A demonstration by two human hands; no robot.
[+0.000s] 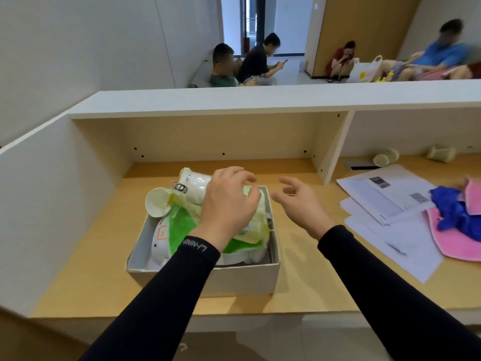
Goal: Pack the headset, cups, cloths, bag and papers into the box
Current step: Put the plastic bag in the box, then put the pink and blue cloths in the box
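Observation:
A white cardboard box (pixel 208 278) stands on the wooden desk. Inside it lie a white headset (pixel 160 246), a green and pale yellow bag (pixel 182 222) and paper cups (pixel 194 186), one lying on its side at the box's far left corner (pixel 157 203). My left hand (pixel 229 204) rests on top of the bag and cups, fingers curled over them. My right hand (pixel 299 204) hovers just right of the box, open and holding nothing. To the right lie white papers (pixel 385 201), a blue cloth (pixel 453 207) and a pink cloth (pixel 453 243). Two green paper cups (pixel 385 157) (pixel 441 153) lie tipped over at the back right.
A white shelf (pixel 234 100) runs over the desk, with a vertical divider (pixel 335 147) right of the box. A white side panel (pixel 52 191) closes the left. Several people sit on the floor beyond the shelf. A cable slot (pixel 360 166) sits behind the papers.

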